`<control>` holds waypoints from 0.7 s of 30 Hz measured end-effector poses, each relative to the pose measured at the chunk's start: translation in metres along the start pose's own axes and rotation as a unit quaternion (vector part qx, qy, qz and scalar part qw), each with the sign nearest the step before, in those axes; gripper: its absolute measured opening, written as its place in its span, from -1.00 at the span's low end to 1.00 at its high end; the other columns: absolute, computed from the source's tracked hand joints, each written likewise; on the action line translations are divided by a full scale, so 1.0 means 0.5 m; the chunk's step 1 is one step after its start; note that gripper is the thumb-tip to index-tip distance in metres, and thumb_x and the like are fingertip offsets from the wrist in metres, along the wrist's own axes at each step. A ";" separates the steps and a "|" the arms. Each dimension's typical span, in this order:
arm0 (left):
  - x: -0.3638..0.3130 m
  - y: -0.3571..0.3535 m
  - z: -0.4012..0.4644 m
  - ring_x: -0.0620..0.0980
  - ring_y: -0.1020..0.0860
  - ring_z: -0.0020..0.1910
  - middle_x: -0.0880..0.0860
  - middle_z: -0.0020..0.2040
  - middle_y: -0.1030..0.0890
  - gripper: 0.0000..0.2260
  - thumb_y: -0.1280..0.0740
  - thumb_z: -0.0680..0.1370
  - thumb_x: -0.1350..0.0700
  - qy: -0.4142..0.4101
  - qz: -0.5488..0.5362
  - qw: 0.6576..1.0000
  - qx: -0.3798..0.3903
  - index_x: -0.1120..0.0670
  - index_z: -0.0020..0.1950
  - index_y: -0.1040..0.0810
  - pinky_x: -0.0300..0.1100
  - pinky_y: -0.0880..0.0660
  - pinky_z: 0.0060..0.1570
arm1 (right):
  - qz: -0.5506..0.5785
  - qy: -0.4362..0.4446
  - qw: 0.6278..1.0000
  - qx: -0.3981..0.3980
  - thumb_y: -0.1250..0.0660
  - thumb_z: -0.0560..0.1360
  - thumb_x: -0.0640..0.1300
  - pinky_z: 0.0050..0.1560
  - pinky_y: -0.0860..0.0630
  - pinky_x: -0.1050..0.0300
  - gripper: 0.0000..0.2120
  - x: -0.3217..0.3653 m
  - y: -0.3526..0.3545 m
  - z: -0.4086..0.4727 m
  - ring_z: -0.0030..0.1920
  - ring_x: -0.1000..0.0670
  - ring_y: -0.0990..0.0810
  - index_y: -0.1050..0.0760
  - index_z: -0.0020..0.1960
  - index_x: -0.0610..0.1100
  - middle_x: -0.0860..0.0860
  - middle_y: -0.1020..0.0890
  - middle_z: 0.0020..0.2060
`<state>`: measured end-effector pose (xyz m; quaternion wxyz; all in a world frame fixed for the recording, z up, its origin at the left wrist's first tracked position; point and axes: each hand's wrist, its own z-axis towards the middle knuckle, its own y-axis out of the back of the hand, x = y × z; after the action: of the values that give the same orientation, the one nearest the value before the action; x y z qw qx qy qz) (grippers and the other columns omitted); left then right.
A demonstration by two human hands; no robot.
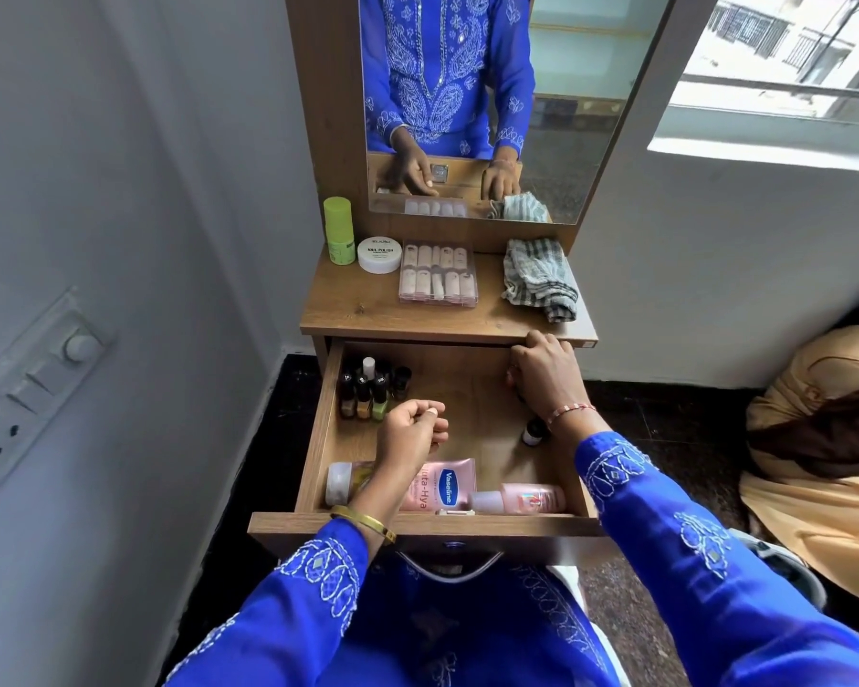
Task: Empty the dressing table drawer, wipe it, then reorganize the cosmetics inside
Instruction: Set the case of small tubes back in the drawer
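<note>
Drawer [318, 438], wooden, pulled out at frame centre, holds about seven nail polish bottles [368, 394] upper left, three pink plastic bottles [442, 485] along front, left hand [410, 433] curled holding nothing, right hand [541, 374] grip unclear, checked cloth [539, 277] above.

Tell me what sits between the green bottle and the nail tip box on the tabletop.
The head view shows a white nail polish jar between the green bottle and the nail tip box.
</note>
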<state>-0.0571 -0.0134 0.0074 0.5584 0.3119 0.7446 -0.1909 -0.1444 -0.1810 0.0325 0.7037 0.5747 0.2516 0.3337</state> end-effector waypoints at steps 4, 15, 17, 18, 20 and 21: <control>-0.014 -0.001 0.004 -0.06 -0.56 -0.30 0.03 -0.25 -0.59 -0.78 -0.17 0.58 0.25 -0.012 -0.012 1.000 -0.002 0.02 -0.18 -0.52 -0.28 -0.49 -0.27 | 0.037 0.034 0.998 -0.026 -0.50 0.20 -0.29 -0.40 -0.48 0.10 -0.87 0.018 0.019 0.012 -0.38 -0.20 -0.55 -0.54 -0.36 -0.21 -0.17 -0.53 -0.38; -0.124 0.027 0.066 -0.08 -0.54 -0.31 0.03 -0.27 -0.56 -0.78 -0.15 0.59 0.24 -0.039 -0.073 0.996 -0.037 0.05 -0.18 -0.50 -0.27 -0.48 -0.28 | 0.077 0.032 0.995 0.050 -0.27 0.51 -0.07 0.31 -0.32 -0.11 -0.45 0.127 0.051 0.097 0.40 -0.22 -0.25 -0.19 0.43 -0.16 -0.16 -0.23 0.44; -0.134 0.032 0.071 -0.09 -0.53 -0.32 0.02 -0.28 -0.55 -0.78 -0.15 0.59 0.24 -0.041 -0.079 0.995 -0.040 0.04 -0.18 -0.49 -0.30 -0.48 -0.28 | 0.072 0.025 0.995 0.065 -0.24 0.52 -0.05 0.33 -0.30 -0.14 -0.42 0.131 0.033 0.095 0.44 -0.21 -0.19 -0.12 0.46 -0.12 -0.12 -0.14 0.49; -0.138 0.034 0.074 -0.10 -0.53 -0.33 0.02 -0.28 -0.55 -0.77 -0.14 0.60 0.24 -0.040 -0.082 0.995 -0.042 0.04 -0.18 -0.49 -0.31 -0.48 -0.29 | 0.072 0.023 0.995 0.062 -0.23 0.52 -0.05 0.33 -0.29 -0.13 -0.42 0.131 0.027 0.092 0.44 -0.21 -0.20 -0.11 0.47 -0.11 -0.11 -0.13 0.49; -0.140 0.038 0.080 -0.10 -0.52 -0.33 0.02 -0.28 -0.54 -0.77 -0.15 0.60 0.24 -0.038 -0.085 0.994 -0.050 0.03 -0.19 -0.49 -0.30 -0.49 -0.28 | 0.084 0.025 0.996 0.034 -0.23 0.51 -0.06 0.31 -0.31 -0.10 -0.45 0.129 0.023 0.085 0.38 -0.23 -0.28 -0.17 0.44 -0.12 -0.13 -0.18 0.48; -0.138 0.040 0.084 -0.10 -0.52 -0.32 0.01 -0.27 -0.54 -0.77 -0.15 0.59 0.23 -0.036 -0.085 0.994 -0.055 0.03 -0.19 -0.49 -0.28 -0.49 -0.26 | 0.102 0.028 0.994 0.015 -0.25 0.51 -0.06 0.29 -0.33 -0.09 -0.49 0.128 0.023 0.079 0.34 -0.24 -0.33 -0.23 0.42 -0.14 -0.15 -0.23 0.46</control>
<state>-0.0011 -0.0426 0.0617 0.5829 0.2092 0.7574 -0.2070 -0.0757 -0.1563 0.0540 0.6499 0.5984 0.2161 0.4157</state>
